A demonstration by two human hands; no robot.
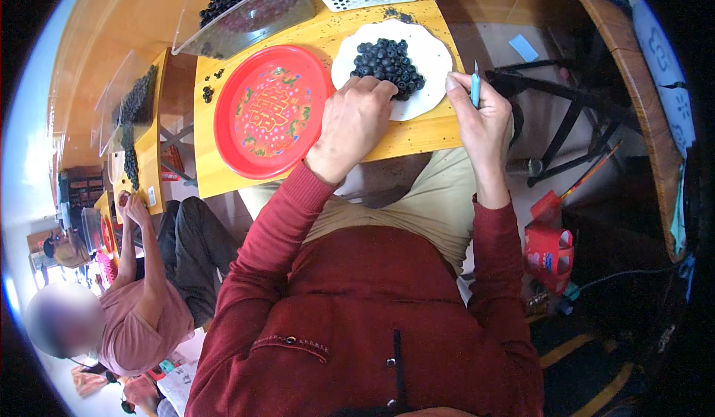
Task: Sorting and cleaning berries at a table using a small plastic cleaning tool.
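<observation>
The left hand (356,119) is reaching over the near-left rim of a white plate (436,51), fingers curling down to a heap of dark blue berries (387,59); whether they are gripping one, I cannot tell. The right hand (480,115) is pinching a slim light blue tool (475,93), pointed tip up, at the bench's (417,138) right edge. Left of the plate, a red tray (223,140) is lying flat; yellow wood is showing between plate and front edge.

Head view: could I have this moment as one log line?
left hand: at dark berries on white plate; right hand: holding slim blue tool beside plate; red tray: left of plate
</observation>
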